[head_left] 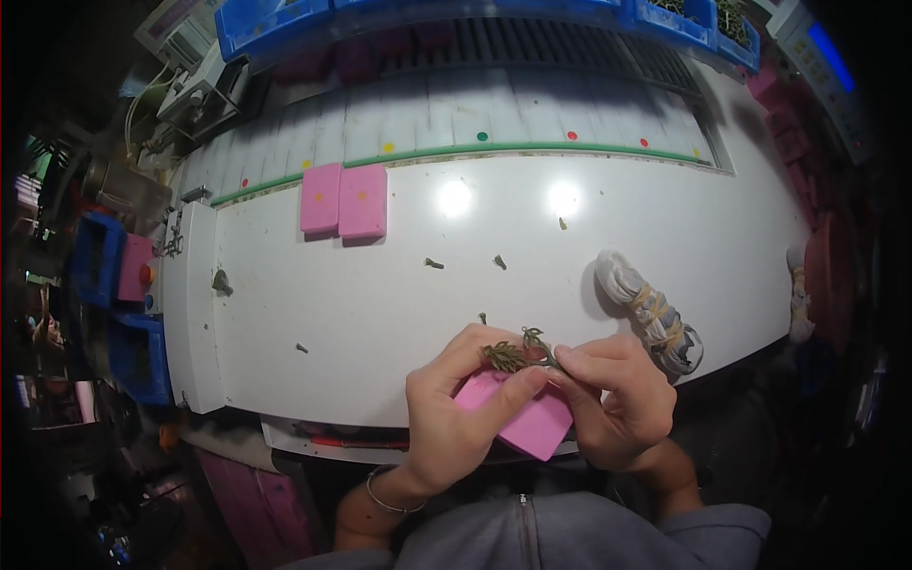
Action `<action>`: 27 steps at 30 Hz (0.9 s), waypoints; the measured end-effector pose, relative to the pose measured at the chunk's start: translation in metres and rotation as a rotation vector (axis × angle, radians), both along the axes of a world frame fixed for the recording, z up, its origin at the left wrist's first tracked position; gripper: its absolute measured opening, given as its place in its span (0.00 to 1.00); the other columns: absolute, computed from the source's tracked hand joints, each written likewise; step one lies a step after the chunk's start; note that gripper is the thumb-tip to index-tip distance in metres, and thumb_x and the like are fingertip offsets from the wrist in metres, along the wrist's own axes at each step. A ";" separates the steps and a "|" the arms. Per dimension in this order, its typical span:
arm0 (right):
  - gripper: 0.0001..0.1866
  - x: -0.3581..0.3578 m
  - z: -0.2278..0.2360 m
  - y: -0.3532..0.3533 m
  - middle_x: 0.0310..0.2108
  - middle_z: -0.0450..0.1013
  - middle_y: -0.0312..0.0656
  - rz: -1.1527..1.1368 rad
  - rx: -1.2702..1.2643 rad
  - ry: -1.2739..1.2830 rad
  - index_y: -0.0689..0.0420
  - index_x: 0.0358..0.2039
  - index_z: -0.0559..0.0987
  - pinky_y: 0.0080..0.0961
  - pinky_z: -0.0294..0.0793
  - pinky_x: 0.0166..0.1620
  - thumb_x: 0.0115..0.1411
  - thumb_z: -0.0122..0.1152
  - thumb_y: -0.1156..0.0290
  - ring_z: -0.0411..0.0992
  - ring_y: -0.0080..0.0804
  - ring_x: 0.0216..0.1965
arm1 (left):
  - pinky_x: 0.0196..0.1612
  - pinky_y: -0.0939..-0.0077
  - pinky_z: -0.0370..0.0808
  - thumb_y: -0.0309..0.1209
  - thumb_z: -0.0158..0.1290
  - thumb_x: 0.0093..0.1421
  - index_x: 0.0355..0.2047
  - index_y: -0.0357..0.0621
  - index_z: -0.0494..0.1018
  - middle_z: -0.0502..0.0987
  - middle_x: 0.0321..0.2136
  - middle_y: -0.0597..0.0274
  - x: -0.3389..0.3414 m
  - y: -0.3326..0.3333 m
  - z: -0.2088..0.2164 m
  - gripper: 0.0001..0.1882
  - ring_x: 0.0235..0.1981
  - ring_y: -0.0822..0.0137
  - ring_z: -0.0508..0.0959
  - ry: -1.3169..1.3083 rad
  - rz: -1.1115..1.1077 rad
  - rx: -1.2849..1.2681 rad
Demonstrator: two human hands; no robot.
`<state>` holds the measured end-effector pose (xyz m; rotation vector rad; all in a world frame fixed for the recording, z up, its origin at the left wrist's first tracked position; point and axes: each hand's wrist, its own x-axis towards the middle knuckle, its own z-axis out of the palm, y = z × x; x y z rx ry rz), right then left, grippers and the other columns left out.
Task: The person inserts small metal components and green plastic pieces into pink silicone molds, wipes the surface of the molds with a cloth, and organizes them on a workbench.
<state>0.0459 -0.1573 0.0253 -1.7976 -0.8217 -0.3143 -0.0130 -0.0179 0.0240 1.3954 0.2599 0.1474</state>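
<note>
Close to the table's near edge, my left hand is wrapped round a pink, rubber-like block, its thumb lying over the top. Above that block is a small dark green leafy sprig-like piece; its material I cannot tell. Thumb and fingers of my right hand pinch the stem end of this piece beside the block. The left fingertips also lie near the piece, but whether they press on it is hidden.
Two pink blocks lie near the green-edged strip at the back left. Small green bits are scattered over the white table. A banded cloth bundle lies right of my hands. Blue bins stand along the back.
</note>
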 end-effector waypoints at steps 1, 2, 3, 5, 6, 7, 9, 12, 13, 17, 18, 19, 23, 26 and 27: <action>0.14 0.000 0.000 0.000 0.22 0.73 0.44 0.002 -0.001 0.003 0.64 0.33 0.77 0.18 0.69 0.19 0.43 0.67 0.84 0.70 0.30 0.18 | 0.39 0.81 0.71 0.20 0.58 0.52 0.35 0.33 0.76 0.74 0.32 0.61 0.000 -0.001 -0.001 0.09 0.35 0.74 0.74 0.003 0.002 -0.001; 0.14 0.001 -0.001 -0.001 0.20 0.72 0.44 -0.004 -0.046 -0.069 0.65 0.33 0.77 0.19 0.67 0.19 0.42 0.68 0.84 0.69 0.30 0.17 | 0.39 0.81 0.71 0.20 0.57 0.52 0.34 0.32 0.76 0.74 0.32 0.61 0.000 -0.001 -0.001 0.08 0.35 0.74 0.74 -0.012 0.001 -0.037; 0.14 0.002 -0.001 -0.002 0.19 0.71 0.43 -0.007 -0.090 -0.140 0.66 0.32 0.77 0.19 0.66 0.18 0.42 0.68 0.83 0.68 0.30 0.16 | 0.39 0.81 0.71 0.20 0.57 0.53 0.33 0.32 0.76 0.74 0.32 0.60 -0.001 -0.002 -0.002 0.07 0.35 0.74 0.74 -0.027 0.003 -0.072; 0.13 0.002 0.003 -0.006 0.17 0.69 0.42 0.009 -0.152 -0.186 0.66 0.32 0.76 0.19 0.64 0.17 0.42 0.67 0.82 0.66 0.30 0.15 | 0.39 0.82 0.71 0.19 0.56 0.53 0.33 0.32 0.76 0.74 0.31 0.60 -0.002 -0.006 0.002 0.06 0.35 0.73 0.74 -0.024 0.031 -0.079; 0.13 0.003 0.005 -0.007 0.16 0.68 0.41 0.020 -0.213 -0.235 0.66 0.31 0.76 0.19 0.62 0.16 0.43 0.67 0.81 0.65 0.29 0.15 | 0.39 0.82 0.71 0.19 0.56 0.53 0.32 0.31 0.76 0.75 0.31 0.59 -0.003 -0.007 0.004 0.05 0.35 0.73 0.75 -0.025 0.055 -0.085; 0.13 0.003 0.006 -0.008 0.16 0.68 0.41 0.027 -0.208 -0.233 0.66 0.31 0.76 0.19 0.62 0.16 0.43 0.67 0.81 0.65 0.29 0.15 | 0.39 0.82 0.71 0.19 0.56 0.53 0.32 0.31 0.76 0.75 0.31 0.59 -0.004 -0.007 0.004 0.05 0.35 0.73 0.75 -0.023 0.062 -0.081; 0.09 0.001 0.006 -0.009 0.14 0.65 0.40 0.042 -0.244 -0.269 0.65 0.29 0.76 0.23 0.58 0.14 0.45 0.65 0.80 0.61 0.29 0.13 | 0.39 0.82 0.71 0.17 0.55 0.53 0.33 0.32 0.77 0.74 0.31 0.58 -0.004 -0.006 0.005 0.06 0.34 0.72 0.75 -0.106 0.020 0.037; 0.04 0.001 0.009 -0.009 0.13 0.62 0.39 0.105 -0.275 -0.181 0.63 0.24 0.75 0.27 0.58 0.15 0.48 0.62 0.79 0.60 0.33 0.13 | 0.37 0.82 0.72 0.16 0.55 0.52 0.33 0.32 0.77 0.74 0.31 0.58 -0.007 -0.003 0.011 0.07 0.33 0.71 0.76 -0.106 0.000 0.122; 0.04 0.003 0.011 -0.010 0.13 0.62 0.39 0.108 -0.274 -0.182 0.63 0.24 0.75 0.27 0.58 0.15 0.48 0.62 0.79 0.60 0.33 0.13 | 0.35 0.80 0.71 0.17 0.54 0.52 0.31 0.32 0.77 0.74 0.28 0.58 -0.007 -0.002 0.016 0.06 0.30 0.72 0.74 -0.088 0.024 0.179; 0.07 0.011 0.012 -0.024 0.13 0.62 0.42 0.313 -0.362 0.189 0.61 0.20 0.72 0.32 0.60 0.18 0.52 0.60 0.76 0.62 0.40 0.14 | 0.34 0.82 0.71 0.15 0.54 0.49 0.31 0.34 0.78 0.74 0.28 0.59 -0.009 0.001 0.018 0.09 0.29 0.72 0.74 -0.133 0.104 0.318; 0.08 0.012 0.012 -0.027 0.14 0.63 0.44 0.374 -0.462 0.274 0.61 0.20 0.71 0.32 0.61 0.19 0.53 0.60 0.74 0.64 0.42 0.15 | 0.34 0.82 0.71 0.15 0.54 0.49 0.31 0.34 0.78 0.74 0.28 0.59 -0.010 0.002 0.018 0.09 0.29 0.72 0.74 -0.135 0.102 0.320; 0.09 0.014 0.015 -0.029 0.15 0.65 0.43 0.410 -0.647 0.311 0.60 0.21 0.74 0.32 0.64 0.21 0.53 0.61 0.71 0.66 0.42 0.17 | 0.34 0.83 0.71 0.14 0.54 0.49 0.32 0.34 0.78 0.74 0.28 0.59 -0.011 0.004 0.018 0.10 0.29 0.72 0.74 -0.124 0.106 0.350; 0.12 0.017 0.017 -0.030 0.20 0.68 0.42 0.108 -0.495 0.223 0.59 0.34 0.76 0.28 0.67 0.23 0.51 0.65 0.68 0.69 0.37 0.19 | 0.33 0.83 0.71 0.13 0.54 0.48 0.32 0.34 0.78 0.74 0.27 0.59 0.000 -0.004 0.007 0.10 0.29 0.73 0.74 -0.092 0.073 0.375; 0.18 0.021 0.029 -0.026 0.25 0.70 0.38 0.233 -0.261 0.323 0.61 0.39 0.75 0.16 0.66 0.25 0.47 0.69 0.73 0.67 0.22 0.23 | 0.32 0.80 0.72 0.16 0.57 0.48 0.32 0.36 0.77 0.74 0.26 0.58 0.005 -0.012 -0.003 0.10 0.29 0.68 0.76 -0.095 -0.012 0.400; 0.15 0.022 0.027 -0.028 0.25 0.70 0.38 0.230 -0.263 0.344 0.61 0.37 0.75 0.16 0.66 0.25 0.48 0.68 0.74 0.67 0.21 0.24 | 0.31 0.80 0.71 0.16 0.58 0.47 0.31 0.36 0.77 0.74 0.26 0.58 0.008 -0.016 -0.003 0.09 0.28 0.68 0.75 -0.121 -0.029 0.444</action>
